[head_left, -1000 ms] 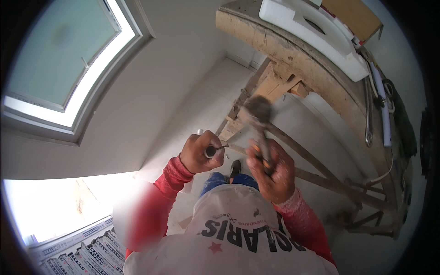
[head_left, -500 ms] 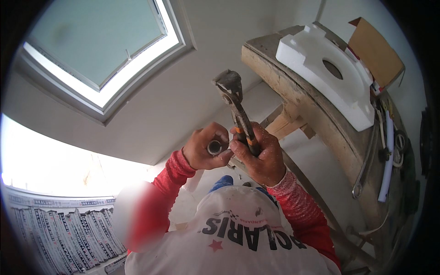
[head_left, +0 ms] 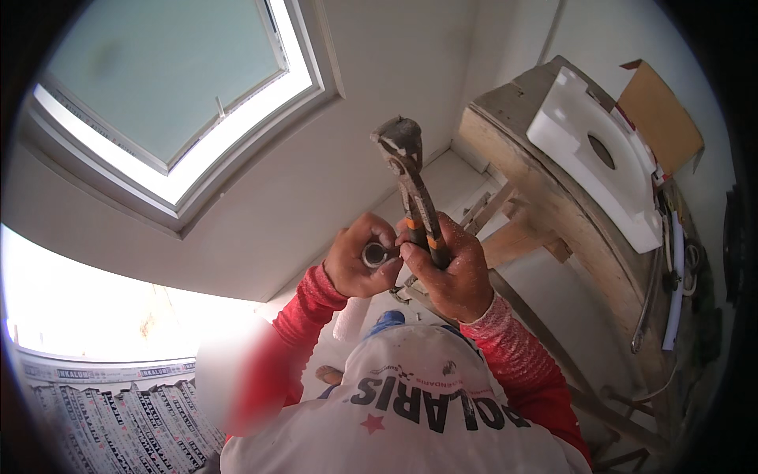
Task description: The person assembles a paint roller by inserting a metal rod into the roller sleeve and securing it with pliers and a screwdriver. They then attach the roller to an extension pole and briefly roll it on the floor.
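Note:
My left hand (head_left: 347,261) is curled around a short, round metal fitting (head_left: 374,254), its hollow end facing up. In my right hand (head_left: 459,272) is a pair of end-cutting pincers (head_left: 418,197), worn and dusty, with black and orange handles. Their jaws point up and away from me, and the head looks closed on nothing. The thumb and fingers of both hands nearly meet between the fitting and the pincer handles. Whether the fingertips touch a small part there, I cannot tell.
A rough wooden workbench (head_left: 505,146) stands to the right, bearing a white foam packing piece (head_left: 557,130), an open cardboard box (head_left: 662,118), a wrench (head_left: 649,308) and a white tube (head_left: 676,284). A window (head_left: 178,193) is at the upper left. Printed-film strips (head_left: 118,430) lie lower left.
The view has shifted, so the bench sits further right and lower. My left hand has moved slightly right with the fitting. Both grips stay the same.

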The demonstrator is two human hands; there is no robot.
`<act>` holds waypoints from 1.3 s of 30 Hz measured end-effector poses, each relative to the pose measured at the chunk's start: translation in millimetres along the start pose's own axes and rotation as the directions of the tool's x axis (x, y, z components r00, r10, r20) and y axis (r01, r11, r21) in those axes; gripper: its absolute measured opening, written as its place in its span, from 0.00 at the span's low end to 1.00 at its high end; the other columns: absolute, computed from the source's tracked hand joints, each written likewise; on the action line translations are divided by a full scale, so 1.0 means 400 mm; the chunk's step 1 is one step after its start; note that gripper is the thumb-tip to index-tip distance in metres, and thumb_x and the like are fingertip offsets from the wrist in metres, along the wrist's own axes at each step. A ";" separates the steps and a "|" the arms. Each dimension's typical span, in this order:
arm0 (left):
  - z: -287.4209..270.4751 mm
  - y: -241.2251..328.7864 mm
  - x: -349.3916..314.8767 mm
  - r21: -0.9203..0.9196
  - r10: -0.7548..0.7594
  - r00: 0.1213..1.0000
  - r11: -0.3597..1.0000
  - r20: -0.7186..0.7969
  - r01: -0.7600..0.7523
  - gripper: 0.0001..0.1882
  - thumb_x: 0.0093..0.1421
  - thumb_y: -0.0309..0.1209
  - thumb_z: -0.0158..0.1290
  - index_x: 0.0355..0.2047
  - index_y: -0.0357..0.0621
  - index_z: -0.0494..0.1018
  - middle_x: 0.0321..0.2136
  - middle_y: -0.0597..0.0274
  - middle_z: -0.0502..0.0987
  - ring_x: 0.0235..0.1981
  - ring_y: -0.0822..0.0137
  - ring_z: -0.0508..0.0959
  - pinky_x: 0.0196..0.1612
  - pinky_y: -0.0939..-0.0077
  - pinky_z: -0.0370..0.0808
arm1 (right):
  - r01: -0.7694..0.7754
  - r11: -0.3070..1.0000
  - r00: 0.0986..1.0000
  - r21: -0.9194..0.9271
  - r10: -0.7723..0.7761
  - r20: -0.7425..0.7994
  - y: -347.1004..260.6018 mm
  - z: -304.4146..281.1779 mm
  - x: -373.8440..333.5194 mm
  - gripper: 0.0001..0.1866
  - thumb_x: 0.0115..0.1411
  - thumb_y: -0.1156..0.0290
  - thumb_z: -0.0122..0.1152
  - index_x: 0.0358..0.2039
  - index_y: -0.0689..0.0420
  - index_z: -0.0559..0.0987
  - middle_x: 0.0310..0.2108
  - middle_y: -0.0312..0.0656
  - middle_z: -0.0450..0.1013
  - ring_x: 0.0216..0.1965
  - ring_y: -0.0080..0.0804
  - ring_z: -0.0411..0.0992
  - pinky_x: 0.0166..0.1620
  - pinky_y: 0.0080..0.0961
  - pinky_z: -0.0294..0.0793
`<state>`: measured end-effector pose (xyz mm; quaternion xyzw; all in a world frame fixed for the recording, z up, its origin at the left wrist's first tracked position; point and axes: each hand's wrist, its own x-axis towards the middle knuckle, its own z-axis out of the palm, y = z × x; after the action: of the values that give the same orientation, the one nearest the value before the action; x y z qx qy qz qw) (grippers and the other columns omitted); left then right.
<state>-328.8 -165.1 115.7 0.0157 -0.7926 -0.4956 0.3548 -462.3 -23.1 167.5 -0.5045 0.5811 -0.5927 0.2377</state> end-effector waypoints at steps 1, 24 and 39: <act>-0.010 -0.005 -0.002 -0.022 -0.001 1.000 1.000 -0.009 0.001 0.14 0.51 0.24 0.60 0.35 0.42 0.66 0.25 0.65 0.74 0.22 0.76 0.73 0.27 0.80 0.72 | -0.008 1.000 1.000 0.003 0.008 0.008 -0.002 0.010 0.007 0.10 0.62 0.74 0.59 0.44 0.61 0.76 0.35 0.35 0.75 0.36 0.20 0.72 0.42 0.21 0.74; -0.085 -0.120 -0.049 -0.420 -0.020 0.985 0.906 -0.170 -0.054 0.24 0.57 0.23 0.64 0.46 0.37 0.60 0.36 0.51 0.76 0.31 0.66 0.80 0.33 0.76 0.79 | -0.063 0.998 0.995 -0.020 0.061 -0.083 0.016 0.130 0.101 0.12 0.62 0.74 0.58 0.46 0.61 0.75 0.35 0.38 0.77 0.33 0.21 0.75 0.40 0.22 0.77; -0.103 -0.151 -0.068 -0.197 0.106 0.948 0.966 -0.300 -0.170 0.18 0.58 0.26 0.60 0.44 0.38 0.63 0.34 0.55 0.76 0.32 0.71 0.76 0.35 0.79 0.73 | -0.128 0.989 0.991 -0.080 0.130 0.018 0.030 0.165 0.122 0.11 0.63 0.72 0.61 0.44 0.61 0.77 0.34 0.35 0.76 0.37 0.19 0.73 0.42 0.21 0.74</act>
<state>-304.2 -217.4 63.4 -0.0079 -0.6721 -0.5465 0.4996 -426.5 -97.6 159.9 -0.4818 0.6326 -0.5467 0.2623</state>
